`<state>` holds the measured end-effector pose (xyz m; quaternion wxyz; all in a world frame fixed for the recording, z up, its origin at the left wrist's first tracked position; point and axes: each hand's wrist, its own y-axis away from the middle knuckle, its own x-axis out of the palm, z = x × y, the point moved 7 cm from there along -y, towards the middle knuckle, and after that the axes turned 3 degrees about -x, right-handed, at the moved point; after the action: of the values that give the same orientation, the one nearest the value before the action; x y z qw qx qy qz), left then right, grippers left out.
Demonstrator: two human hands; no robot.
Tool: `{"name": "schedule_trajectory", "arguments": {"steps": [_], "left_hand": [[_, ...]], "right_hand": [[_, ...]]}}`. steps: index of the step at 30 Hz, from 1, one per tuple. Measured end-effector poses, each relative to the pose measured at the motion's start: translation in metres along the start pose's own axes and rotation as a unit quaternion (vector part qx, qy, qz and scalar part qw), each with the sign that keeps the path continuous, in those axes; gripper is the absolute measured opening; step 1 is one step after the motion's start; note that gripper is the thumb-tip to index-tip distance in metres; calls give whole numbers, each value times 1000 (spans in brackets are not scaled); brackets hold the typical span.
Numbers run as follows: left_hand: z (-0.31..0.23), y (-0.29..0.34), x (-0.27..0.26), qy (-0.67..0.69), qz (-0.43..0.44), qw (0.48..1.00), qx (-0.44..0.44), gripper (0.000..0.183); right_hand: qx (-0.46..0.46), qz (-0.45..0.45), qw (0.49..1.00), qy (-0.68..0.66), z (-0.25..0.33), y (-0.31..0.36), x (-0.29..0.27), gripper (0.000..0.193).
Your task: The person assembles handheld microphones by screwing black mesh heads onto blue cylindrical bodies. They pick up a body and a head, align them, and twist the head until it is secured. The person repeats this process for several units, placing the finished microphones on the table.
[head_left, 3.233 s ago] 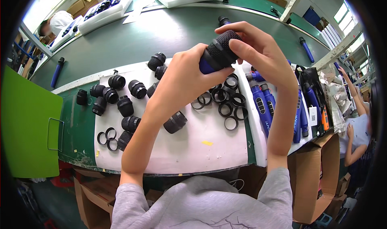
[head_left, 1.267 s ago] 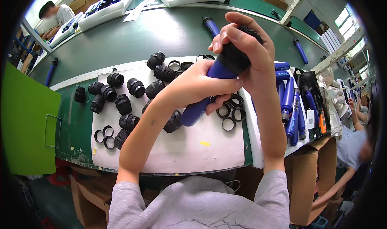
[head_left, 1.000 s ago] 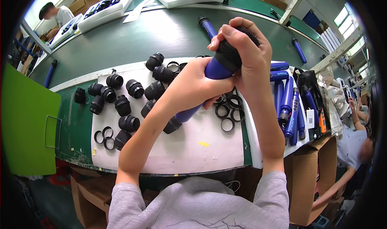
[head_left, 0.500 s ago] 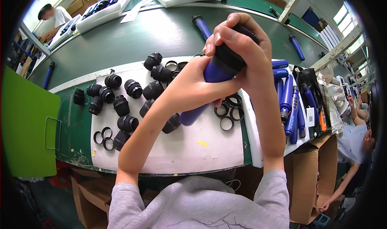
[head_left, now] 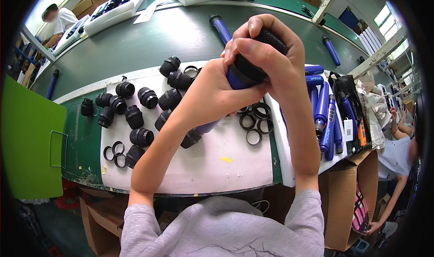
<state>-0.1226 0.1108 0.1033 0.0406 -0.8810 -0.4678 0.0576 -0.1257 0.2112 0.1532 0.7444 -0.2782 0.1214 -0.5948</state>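
Note:
Between my hands I hold a blue microphone (head_left: 238, 79) with a black mesh head, tilted so its head points up and right. My left hand (head_left: 217, 88) is wrapped around the blue body. Curled over the black mesh head (head_left: 266, 46) is my right hand (head_left: 275, 53), its fingers closed on it. Under my arms, several black microphone heads (head_left: 147, 97) lie scattered on the white sheet (head_left: 217, 171). Loose black rings (head_left: 254, 137) lie right of the held microphone, and more rings (head_left: 118, 148) at the left.
Blue microphone bodies (head_left: 322, 107) lie in a white foam tray (head_left: 285, 166) at the right. More microphones (head_left: 331, 50) rest on the green bench. A green panel (head_left: 31, 135) stands left. A cardboard box (head_left: 343, 202) is at lower right, with a co-worker's hand (head_left: 374, 227) beside it.
The held microphone has tipped, and less of its blue body shows below my left hand. My hands stay closed around it. The co-worker's hand now has a pink-and-black item at the box.

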Motion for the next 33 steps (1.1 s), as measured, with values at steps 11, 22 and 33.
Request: {"name": "schedule_trajectory", "arguments": {"steps": [11, 22, 33], "left_hand": [[-2, 1, 9, 62, 86, 994, -8, 20], [4, 32, 56, 339, 444, 825, -79, 32], [-10, 9, 24, 174, 115, 977, -30, 14]], "right_hand": [[-42, 13, 999, -4, 3, 1, 1, 20], [-78, 279, 900, -326, 32, 10, 33, 21], [-17, 14, 997, -69, 14, 4, 10, 19]]}}
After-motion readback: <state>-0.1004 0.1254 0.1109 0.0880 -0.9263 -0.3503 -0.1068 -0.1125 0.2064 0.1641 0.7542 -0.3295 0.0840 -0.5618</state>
